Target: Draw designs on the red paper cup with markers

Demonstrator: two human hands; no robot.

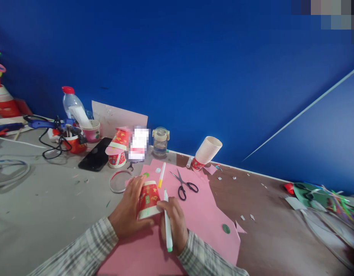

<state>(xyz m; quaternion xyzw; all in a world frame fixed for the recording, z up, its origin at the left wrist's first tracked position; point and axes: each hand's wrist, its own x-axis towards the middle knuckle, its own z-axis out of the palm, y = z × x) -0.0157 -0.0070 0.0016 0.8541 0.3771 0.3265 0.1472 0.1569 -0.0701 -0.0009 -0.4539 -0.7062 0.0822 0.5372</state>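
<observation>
Left hand point(126, 209) hides part of the red cup point(149, 199), and that ring point(27, 165) (blurry, too!) gets cut off far left.

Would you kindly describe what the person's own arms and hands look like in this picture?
The left sleeve and right sleeve match: long, pale cloth with a darker grey check. The left hand and right hand are bare, without gloves.

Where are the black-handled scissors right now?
In the head view, the black-handled scissors lie with blades slightly apart on the pink sheet, to the right of the yellow-and-white marker and beyond the right hand.
</observation>
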